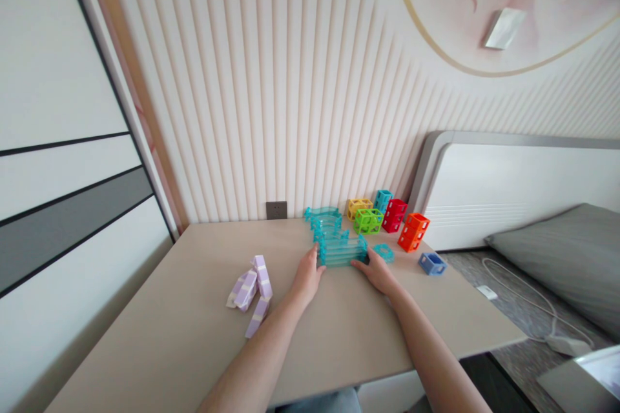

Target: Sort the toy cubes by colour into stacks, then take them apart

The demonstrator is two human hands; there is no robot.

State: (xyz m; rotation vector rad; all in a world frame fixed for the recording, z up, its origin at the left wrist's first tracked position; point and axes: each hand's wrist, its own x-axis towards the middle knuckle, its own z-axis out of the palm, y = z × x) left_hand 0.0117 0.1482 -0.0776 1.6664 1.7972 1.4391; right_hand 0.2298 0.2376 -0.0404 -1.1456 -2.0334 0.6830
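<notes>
My left hand [308, 275] grips the left end of a translucent teal track piece [343, 253], straight and ribbed, at the middle of the table. On its right end, my right hand [379, 272] has its thumb and fingers closed. The piece may be several stacked together; I cannot tell. Just behind it lie curved teal track pieces [325, 222], running back towards the wall. Beside my right hand is a small teal ring-like piece [384, 253]. Parts of the fingers are hidden behind the held piece.
Behind right stand open-frame blocks: yellow [359, 208], green [368, 221], light blue [383, 200], red [394, 215] and orange [413, 232]. A blue block [433, 264] lies nearer the table's right edge. Several lilac-and-white blocks [260, 277] lie left. A wall bounds the table [194, 335] behind.
</notes>
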